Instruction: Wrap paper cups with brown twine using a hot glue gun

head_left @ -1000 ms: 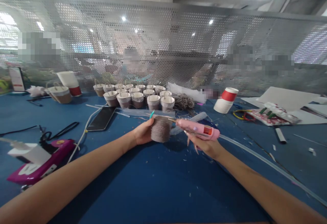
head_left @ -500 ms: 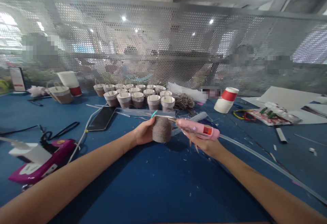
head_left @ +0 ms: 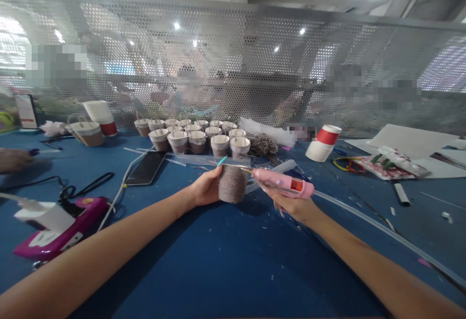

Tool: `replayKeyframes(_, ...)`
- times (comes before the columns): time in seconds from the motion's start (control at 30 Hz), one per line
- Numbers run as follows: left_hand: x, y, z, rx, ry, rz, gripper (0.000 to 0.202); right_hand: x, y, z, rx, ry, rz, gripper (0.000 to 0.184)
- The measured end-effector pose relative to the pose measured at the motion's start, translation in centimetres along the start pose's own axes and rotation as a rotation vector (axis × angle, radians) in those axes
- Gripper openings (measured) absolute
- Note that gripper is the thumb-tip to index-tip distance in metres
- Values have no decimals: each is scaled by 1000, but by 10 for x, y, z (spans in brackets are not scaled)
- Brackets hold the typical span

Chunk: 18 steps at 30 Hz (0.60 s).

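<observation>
My left hand [head_left: 206, 189] is wrapped round a small cup covered in grey-brown twine [head_left: 232, 184], held upright just above the blue table [head_left: 225, 260]. My right hand [head_left: 291, 202] grips a pink glue gun [head_left: 284, 183] whose nozzle points left at the cup's upper rim. A thin stick with a teal tip [head_left: 221, 161] rises at the cup's top edge.
Several twine-wrapped cups [head_left: 196, 137] stand in rows behind. A black phone [head_left: 145, 168], a magenta glue gun [head_left: 58, 229], red-and-white paper cups [head_left: 324, 142], a twine ball [head_left: 262, 144] and clear glue sticks [head_left: 204, 159] lie around. Another person's hand [head_left: 12, 159] rests far left. A perforated metal screen [head_left: 233, 66] backs the table.
Another person's hand has come into view at the far left. My hands, the cup and the glue gun have shifted very slightly to the right.
</observation>
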<state>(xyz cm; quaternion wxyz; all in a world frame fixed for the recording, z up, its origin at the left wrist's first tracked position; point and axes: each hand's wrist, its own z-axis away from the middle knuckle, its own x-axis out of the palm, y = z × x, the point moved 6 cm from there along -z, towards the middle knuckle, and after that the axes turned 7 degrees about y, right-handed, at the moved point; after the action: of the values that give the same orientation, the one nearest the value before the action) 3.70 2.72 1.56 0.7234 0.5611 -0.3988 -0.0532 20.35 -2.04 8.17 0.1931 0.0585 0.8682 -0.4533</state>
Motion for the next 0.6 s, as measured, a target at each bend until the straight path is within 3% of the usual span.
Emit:
replayKeyframes(0.3,1,-2,-2,1,-222,143,57,2,0,1,-67,-54,26,31)
replayKeyframes(0.6,6,1,-1,8,-239,188,57,3,4,1,-86,-77,68,29)
